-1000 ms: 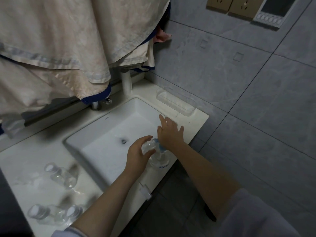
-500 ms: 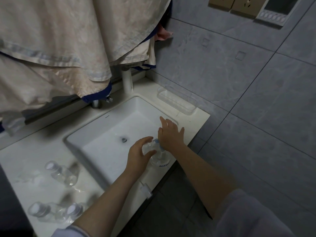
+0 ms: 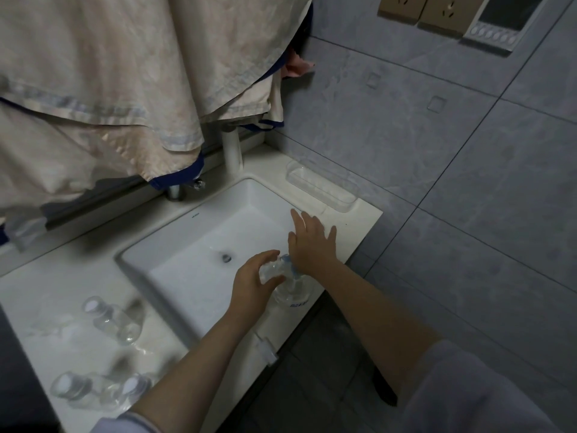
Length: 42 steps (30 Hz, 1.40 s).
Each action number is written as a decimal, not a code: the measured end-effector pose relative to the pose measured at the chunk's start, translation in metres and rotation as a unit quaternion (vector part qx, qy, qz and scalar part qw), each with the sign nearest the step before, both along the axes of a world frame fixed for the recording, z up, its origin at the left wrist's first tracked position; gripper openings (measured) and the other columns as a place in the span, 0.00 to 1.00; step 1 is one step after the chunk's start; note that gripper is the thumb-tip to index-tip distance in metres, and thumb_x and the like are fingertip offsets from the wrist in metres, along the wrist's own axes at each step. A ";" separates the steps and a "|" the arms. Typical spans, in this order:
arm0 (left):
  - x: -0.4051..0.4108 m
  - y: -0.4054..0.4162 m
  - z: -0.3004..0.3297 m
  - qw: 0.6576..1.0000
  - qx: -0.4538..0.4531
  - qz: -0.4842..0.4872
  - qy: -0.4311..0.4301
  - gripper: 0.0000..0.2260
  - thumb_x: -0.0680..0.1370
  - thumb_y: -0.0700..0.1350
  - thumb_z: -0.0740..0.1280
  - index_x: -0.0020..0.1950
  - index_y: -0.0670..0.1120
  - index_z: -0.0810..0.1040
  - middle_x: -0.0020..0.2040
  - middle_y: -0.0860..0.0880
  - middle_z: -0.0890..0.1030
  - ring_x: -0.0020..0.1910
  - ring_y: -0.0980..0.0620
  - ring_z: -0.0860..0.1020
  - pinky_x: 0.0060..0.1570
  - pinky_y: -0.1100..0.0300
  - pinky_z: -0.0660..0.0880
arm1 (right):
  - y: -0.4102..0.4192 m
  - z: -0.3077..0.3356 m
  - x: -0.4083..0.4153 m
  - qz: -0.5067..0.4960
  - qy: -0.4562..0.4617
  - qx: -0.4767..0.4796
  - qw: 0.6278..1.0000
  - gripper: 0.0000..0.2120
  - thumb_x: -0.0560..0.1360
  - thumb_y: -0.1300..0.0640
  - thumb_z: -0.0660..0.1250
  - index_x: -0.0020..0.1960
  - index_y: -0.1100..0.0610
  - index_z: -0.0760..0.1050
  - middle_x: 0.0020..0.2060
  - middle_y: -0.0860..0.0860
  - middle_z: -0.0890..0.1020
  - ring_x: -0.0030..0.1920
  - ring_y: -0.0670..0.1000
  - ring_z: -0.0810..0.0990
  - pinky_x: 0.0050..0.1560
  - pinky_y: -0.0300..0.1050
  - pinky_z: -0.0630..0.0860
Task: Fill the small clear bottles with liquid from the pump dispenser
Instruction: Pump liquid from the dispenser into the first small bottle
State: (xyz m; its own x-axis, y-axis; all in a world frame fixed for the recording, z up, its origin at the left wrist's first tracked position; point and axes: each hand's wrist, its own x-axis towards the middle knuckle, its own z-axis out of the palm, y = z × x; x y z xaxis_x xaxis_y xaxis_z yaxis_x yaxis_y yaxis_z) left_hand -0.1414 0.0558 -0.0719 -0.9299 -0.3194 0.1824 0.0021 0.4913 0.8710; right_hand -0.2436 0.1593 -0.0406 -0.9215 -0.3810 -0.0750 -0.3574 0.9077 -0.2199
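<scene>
I see a white sink (image 3: 175,245) mid-frame, set in the pale bench (image 3: 46,295) — beige towels (image 3: 125,73) fill the upper left, a clear tray (image 3: 321,190) and grey wall tiles (image 3: 468,167) lie right.

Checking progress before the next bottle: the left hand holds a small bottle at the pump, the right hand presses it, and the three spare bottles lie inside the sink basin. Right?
Not quite. The head view shows the three spare bottles on the countertop left of the sink, not in it. The rest holds.
</scene>
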 end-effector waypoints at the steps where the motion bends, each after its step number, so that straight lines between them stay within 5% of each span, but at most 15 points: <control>1: -0.001 0.000 0.002 1.000 0.001 -0.001 0.001 0.19 0.70 0.42 0.73 0.61 0.43 0.77 0.58 0.47 0.79 0.53 0.57 0.74 0.53 0.79 0.64 | 0.000 0.001 -0.001 0.001 0.017 0.002 1.000 0.27 0.82 0.50 0.46 0.77 0.49 0.40 0.77 0.50 0.49 0.77 0.53 0.47 0.72 0.65 0.44; 6: -0.001 -0.001 0.000 1.000 -0.002 -0.004 -0.002 0.20 0.70 0.42 0.73 0.61 0.44 0.76 0.59 0.49 0.79 0.54 0.57 0.74 0.56 0.68 0.67 | -0.002 -0.008 0.002 -0.028 -0.019 -0.023 0.999 0.27 0.82 0.48 0.45 0.77 0.48 0.38 0.77 0.50 0.49 0.77 0.54 0.46 0.72 0.64 0.42; 13: 0.000 -0.001 0.001 1.000 0.000 -0.002 0.003 0.19 0.70 0.42 0.73 0.60 0.43 0.77 0.57 0.46 0.80 0.51 0.58 0.74 0.49 0.84 0.63 | -0.001 -0.002 -0.002 -0.004 0.032 0.008 0.999 0.28 0.81 0.42 0.42 0.77 0.48 0.39 0.78 0.49 0.48 0.77 0.54 0.47 0.73 0.64 0.42; 20: 0.001 -0.001 -0.006 1.000 -0.001 0.004 -0.005 0.20 0.70 0.42 0.74 0.61 0.45 0.76 0.58 0.49 0.79 0.53 0.57 0.75 0.49 0.85 0.62 | -0.001 -0.013 0.002 -0.024 -0.034 -0.008 0.999 0.27 0.81 0.41 0.40 0.77 0.46 0.38 0.78 0.49 0.47 0.77 0.55 0.45 0.73 0.63 0.40; 25: 0.000 0.001 -0.003 1.000 0.004 0.005 0.000 0.19 0.71 0.44 0.72 0.62 0.44 0.76 0.59 0.47 0.79 0.53 0.59 0.73 0.53 0.77 0.65 | -0.001 -0.004 -0.004 0.002 0.041 0.019 0.999 0.28 0.80 0.40 0.40 0.77 0.47 0.39 0.78 0.49 0.49 0.77 0.55 0.47 0.73 0.64 0.42; 28: -0.002 -0.001 -0.002 1.000 0.003 0.003 0.012 0.20 0.71 0.43 0.73 0.61 0.43 0.76 0.58 0.48 0.79 0.53 0.58 0.74 0.52 0.80 0.65 | -0.001 -0.006 -0.003 -0.013 0.027 -0.002 1.000 0.27 0.81 0.41 0.41 0.77 0.46 0.40 0.77 0.49 0.49 0.77 0.54 0.47 0.73 0.64 0.42; 31: 0.001 -0.001 -0.006 1.000 0.006 -0.001 0.013 0.19 0.70 0.42 0.73 0.60 0.44 0.77 0.57 0.48 0.80 0.54 0.55 0.76 0.55 0.71 0.68 | 0.000 -0.014 0.002 -0.022 -0.018 -0.010 1.000 0.26 0.82 0.43 0.41 0.77 0.46 0.39 0.77 0.49 0.49 0.77 0.55 0.47 0.73 0.64 0.42; 38: 0.000 -0.001 -0.001 1.000 0.008 0.005 0.016 0.19 0.70 0.41 0.73 0.60 0.43 0.77 0.57 0.48 0.80 0.52 0.58 0.74 0.50 0.84 0.64 | 0.000 -0.004 -0.005 -0.001 0.033 0.003 0.999 0.27 0.81 0.42 0.42 0.77 0.47 0.41 0.77 0.50 0.51 0.76 0.55 0.50 0.72 0.65 0.45; 42: 0.001 0.000 -0.005 1.000 0.010 0.009 0.011 0.20 0.70 0.41 0.74 0.60 0.45 0.77 0.58 0.49 0.79 0.53 0.58 0.74 0.51 0.84 0.63 | -0.001 -0.012 -0.002 -0.014 -0.028 -0.013 0.999 0.26 0.81 0.42 0.42 0.77 0.46 0.40 0.77 0.50 0.50 0.77 0.55 0.48 0.72 0.65 0.42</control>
State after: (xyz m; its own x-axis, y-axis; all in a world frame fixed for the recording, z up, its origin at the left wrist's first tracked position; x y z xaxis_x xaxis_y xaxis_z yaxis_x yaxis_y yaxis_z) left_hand -0.1405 0.0559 -0.0767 -0.9199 -0.3394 0.1963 0.0135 0.4731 0.8809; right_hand -0.2458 0.1584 -0.0524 -0.9265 -0.3576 -0.1171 -0.3185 0.9109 -0.2622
